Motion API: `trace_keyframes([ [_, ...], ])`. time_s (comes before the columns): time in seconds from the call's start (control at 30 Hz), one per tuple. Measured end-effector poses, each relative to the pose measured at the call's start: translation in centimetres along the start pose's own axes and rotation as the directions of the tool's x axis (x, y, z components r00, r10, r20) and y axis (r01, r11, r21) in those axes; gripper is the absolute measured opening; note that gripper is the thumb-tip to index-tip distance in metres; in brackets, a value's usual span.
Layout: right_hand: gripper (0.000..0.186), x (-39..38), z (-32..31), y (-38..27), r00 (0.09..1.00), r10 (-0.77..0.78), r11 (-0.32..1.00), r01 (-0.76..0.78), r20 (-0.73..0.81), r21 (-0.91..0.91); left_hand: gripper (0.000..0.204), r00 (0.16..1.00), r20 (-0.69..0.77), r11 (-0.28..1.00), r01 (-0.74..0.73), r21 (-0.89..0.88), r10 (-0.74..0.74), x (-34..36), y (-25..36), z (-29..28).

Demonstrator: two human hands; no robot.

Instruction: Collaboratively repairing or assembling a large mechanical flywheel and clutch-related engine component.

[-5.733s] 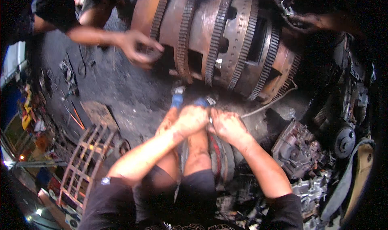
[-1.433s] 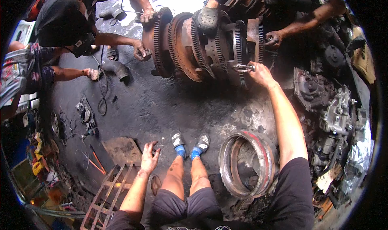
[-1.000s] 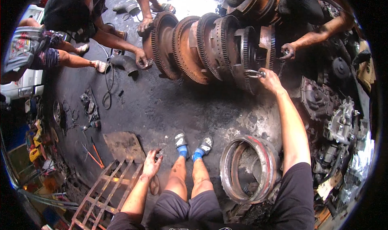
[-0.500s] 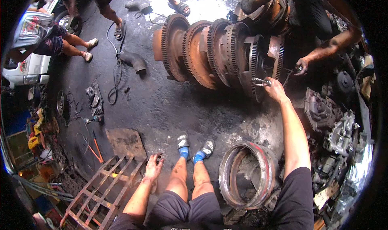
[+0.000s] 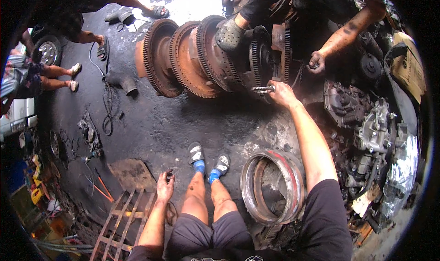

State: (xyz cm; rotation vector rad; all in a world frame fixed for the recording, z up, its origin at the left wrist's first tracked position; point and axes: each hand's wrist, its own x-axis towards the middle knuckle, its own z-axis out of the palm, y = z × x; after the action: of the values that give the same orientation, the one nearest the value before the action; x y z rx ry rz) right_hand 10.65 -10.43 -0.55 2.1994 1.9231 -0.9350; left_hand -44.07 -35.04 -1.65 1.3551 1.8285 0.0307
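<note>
"What's the right hand (image 5: 281,93) got?"
"A cable loop (image 5: 260,89), fingers closed round its end. It's at the near side of the toothed rings (image 5: 160,61); I can't tell if they touch."
"And the left hand (image 5: 165,184)?"
"Empty, fingers loosely curled, beside the rack (image 5: 128,213). A co-worker's clog (image 5: 231,37) is on the rings."

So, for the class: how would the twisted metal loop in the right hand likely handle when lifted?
The twisted metal loop is probably fairly stiff: its thick twisted strands form a narrow curve. It seems manageable one-handed, since only the right hand grips it.
</note>
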Motion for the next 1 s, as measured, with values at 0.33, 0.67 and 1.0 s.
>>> trace_keyframes([
  [0.33,0.030,1.0,1.1,0.3,0.997,0.033,0.999,-0.034,-0.077,-0.015,0.024,0.980,0.160,0.993,-0.113,-0.037,0.118,5.3,4.2,-0.4],
  [0.67,0.038,1.9,1.0,0.5,0.998,0.006,1.000,-0.006,-0.068,-0.008,0.055,0.765,0.268,0.811,-0.560,-0.170,0.585,19.0,30.5,3.0],
  [1.0,0.028,1.4,2.6,-0.9,0.976,-0.178,0.983,0.170,-0.128,-0.069,0.059,0.608,0.726,0.736,-0.643,0.213,0.321,25.5,42.5,11.0],
])
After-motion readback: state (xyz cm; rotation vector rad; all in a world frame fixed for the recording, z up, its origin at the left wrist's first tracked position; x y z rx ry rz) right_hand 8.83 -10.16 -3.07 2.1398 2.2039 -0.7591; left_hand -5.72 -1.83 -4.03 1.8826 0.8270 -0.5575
